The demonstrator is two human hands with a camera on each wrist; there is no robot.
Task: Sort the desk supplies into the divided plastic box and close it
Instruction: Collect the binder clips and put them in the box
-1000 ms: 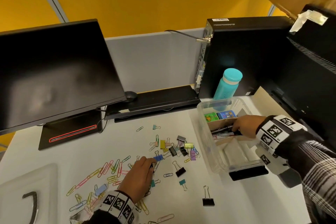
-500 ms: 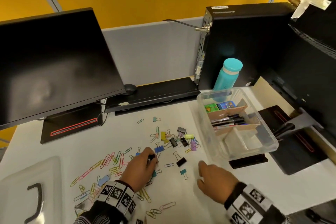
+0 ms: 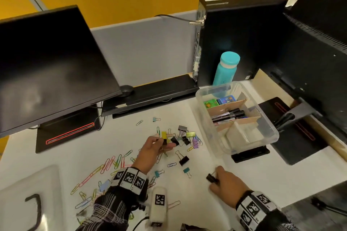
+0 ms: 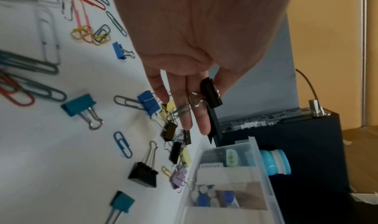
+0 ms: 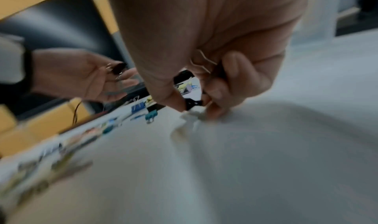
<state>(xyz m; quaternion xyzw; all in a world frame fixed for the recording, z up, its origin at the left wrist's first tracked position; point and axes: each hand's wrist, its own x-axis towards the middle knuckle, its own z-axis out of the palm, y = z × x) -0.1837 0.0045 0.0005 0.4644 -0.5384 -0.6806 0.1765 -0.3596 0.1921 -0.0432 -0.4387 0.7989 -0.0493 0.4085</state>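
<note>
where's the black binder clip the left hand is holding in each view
Head: the small black binder clip sits at the left hand's fingertips, centre of the picture, above the clip pile.
Left wrist: it is pinched under the thumb, right of centre.
Right wrist: blurred, it shows at left in the far hand.
Shared landmark: the loose blue binder clip on the white desk; in the head view the left hand hides it.

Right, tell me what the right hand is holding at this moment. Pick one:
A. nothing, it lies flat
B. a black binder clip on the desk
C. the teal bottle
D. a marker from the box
B: the right hand pinches a black binder clip against the white desk, well short of the plastic box; the right wrist view shows its fingers curled round the clip.
</note>
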